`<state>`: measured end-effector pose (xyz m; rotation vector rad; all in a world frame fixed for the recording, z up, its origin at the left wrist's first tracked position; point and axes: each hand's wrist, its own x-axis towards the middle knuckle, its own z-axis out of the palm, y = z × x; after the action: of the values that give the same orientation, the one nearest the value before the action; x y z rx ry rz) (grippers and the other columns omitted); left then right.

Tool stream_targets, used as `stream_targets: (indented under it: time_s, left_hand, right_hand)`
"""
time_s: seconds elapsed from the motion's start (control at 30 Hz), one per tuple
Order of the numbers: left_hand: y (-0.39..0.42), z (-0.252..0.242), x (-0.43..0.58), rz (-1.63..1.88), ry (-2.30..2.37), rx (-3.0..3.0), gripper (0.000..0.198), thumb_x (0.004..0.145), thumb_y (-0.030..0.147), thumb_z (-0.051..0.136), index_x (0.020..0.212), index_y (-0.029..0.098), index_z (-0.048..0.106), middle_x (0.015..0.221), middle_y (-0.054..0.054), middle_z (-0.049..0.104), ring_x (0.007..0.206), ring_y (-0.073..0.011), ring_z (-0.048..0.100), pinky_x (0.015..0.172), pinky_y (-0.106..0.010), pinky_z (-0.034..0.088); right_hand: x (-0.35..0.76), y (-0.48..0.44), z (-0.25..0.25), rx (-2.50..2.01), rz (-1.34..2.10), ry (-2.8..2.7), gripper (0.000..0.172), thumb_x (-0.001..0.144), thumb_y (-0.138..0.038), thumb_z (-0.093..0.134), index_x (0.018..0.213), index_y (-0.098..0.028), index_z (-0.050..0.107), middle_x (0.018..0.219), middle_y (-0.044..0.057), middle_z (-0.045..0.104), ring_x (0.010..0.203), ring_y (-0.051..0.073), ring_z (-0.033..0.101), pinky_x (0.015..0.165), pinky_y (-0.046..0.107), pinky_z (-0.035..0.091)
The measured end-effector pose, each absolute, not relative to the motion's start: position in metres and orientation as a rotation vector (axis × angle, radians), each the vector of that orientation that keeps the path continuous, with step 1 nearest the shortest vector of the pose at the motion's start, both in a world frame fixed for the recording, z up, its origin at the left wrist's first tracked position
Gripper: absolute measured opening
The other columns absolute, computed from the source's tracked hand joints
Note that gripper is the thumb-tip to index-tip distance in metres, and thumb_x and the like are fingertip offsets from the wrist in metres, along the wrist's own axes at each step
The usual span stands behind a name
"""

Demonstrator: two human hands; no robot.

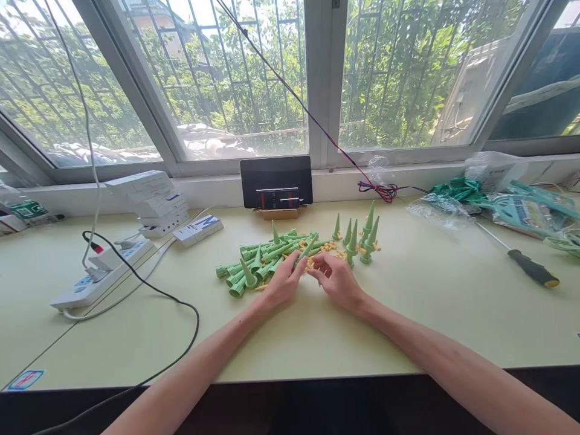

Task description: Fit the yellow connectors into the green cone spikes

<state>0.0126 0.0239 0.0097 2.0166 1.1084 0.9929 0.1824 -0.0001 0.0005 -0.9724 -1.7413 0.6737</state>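
My left hand (287, 278) is closed around a green plant watering spike (309, 249), its pointed end tilted up and to the right. Close beside it, my right hand (336, 278) has its fingers curled in a pinch; anything between the fingertips is too small to make out. Behind and left of my hands lies a pile of green spikes and tubes (254, 266), a few cones standing upright. Small yellow valve pieces (333, 249) are scattered just beyond my fingers. To the right stand several upright green spikes (370, 238), some with yellow pieces fitted near the base.
A screwdriver (530, 266) and bagged green parts (521, 205) lie on the right. A black tablet (276, 181) leans at the windowsill. On the left are white boxes (158, 199), a power strip (106, 272) and a black cable (181, 299) running over the table edge.
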Motion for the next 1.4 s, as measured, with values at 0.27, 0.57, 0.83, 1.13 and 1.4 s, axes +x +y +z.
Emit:
stream_targets:
  time_s: [0.27, 0.57, 0.83, 1.13, 1.4]
  left_hand:
    - [0.022, 0.010, 0.012, 0.971, 1.090, 1.991, 0.032, 0.100, 0.043, 0.039, 0.077, 0.021, 0.037, 0.062, 0.005, 0.035, 0.057, -0.0121, 0.034, 0.058, -0.027, 0.032]
    - [0.021, 0.009, 0.011, 1.014, 1.060, 1.972, 0.032, 0.099, 0.045, 0.040, 0.078, 0.021, 0.039, 0.061, 0.006, 0.038, 0.054, -0.0107, 0.034, 0.056, -0.025, 0.033]
    - [0.025, 0.001, 0.011, 1.047, 1.016, 1.833, 0.039, 0.101, 0.052, 0.033, 0.078, 0.021, 0.040, 0.062, 0.005, 0.039, 0.052, -0.0104, 0.036, 0.052, -0.025, 0.033]
    - [0.024, 0.004, 0.012, 1.034, 1.028, 1.860, 0.041, 0.101, 0.053, 0.032, 0.082, 0.020, 0.047, 0.061, 0.005, 0.037, 0.051, -0.0098, 0.035, 0.049, -0.025, 0.032]
    - [0.023, 0.007, 0.012, 1.015, 1.063, 1.917, 0.041, 0.100, 0.052, 0.032, 0.075, 0.021, 0.041, 0.060, 0.005, 0.035, 0.054, -0.0113, 0.037, 0.054, -0.026, 0.035]
  right_hand:
    - [0.182, -0.001, 0.003, -0.971, 0.825, -1.710, 0.020, 0.090, -0.038, 0.059, 0.082, -0.020, 0.055, 0.066, 0.000, 0.061, 0.049, 0.012, 0.051, 0.051, 0.027, 0.044]
    - [0.180, 0.001, 0.003, -0.834, 1.292, -1.563, 0.041, 0.088, -0.058, 0.058, 0.078, -0.018, 0.056, 0.063, -0.001, 0.060, 0.041, 0.010, 0.052, 0.037, 0.023, 0.039]
    - [0.180, 0.004, 0.002, -0.819, 1.479, -1.500, 0.049, 0.084, -0.064, 0.059, 0.081, -0.015, 0.063, 0.065, 0.000, 0.062, 0.042, 0.009, 0.054, 0.037, 0.021, 0.041]
    - [0.182, 0.002, 0.006, -0.804, 1.445, -1.501, 0.042, 0.080, -0.057, 0.068, 0.073, -0.015, 0.061, 0.063, -0.001, 0.061, 0.044, 0.008, 0.052, 0.043, 0.023, 0.042]
    - [0.182, -0.001, 0.004, -0.931, 0.977, -1.661, 0.030, 0.085, -0.048, 0.066, 0.085, -0.019, 0.059, 0.069, 0.000, 0.061, 0.052, 0.012, 0.052, 0.053, 0.028, 0.046]
